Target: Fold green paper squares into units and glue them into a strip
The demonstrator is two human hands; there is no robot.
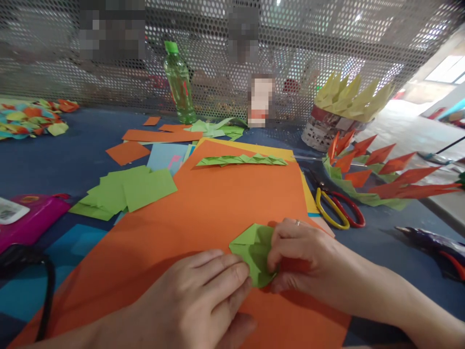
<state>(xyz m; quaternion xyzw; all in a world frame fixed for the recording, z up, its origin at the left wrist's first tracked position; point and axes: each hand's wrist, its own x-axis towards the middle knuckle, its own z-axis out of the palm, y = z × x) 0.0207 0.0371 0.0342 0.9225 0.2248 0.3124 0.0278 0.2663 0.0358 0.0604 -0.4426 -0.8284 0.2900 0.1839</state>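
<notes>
A partly folded green paper (pixel 255 251) lies on a large orange sheet (pixel 203 203), with creases across it. My left hand (pixel 207 295) rests on its left edge, fingers together and pressing it down. On its right side, my right hand (pixel 298 257) pinches the edge between bent fingers and thumb; a ring is on one finger. Farther up the orange sheet is a folded green zigzag strip (pixel 243 160). Several loose green paper pieces (pixel 127 191) are stacked to the left.
Scissors (pixel 337 206) and a glue gun (pixel 432 242) lie at the right, below an orange-and-green paper ring (pixel 385 169). A green bottle (pixel 179 87) stands at the back. At left are a magenta case (pixel 36 218) and a black cable (pixel 49 291).
</notes>
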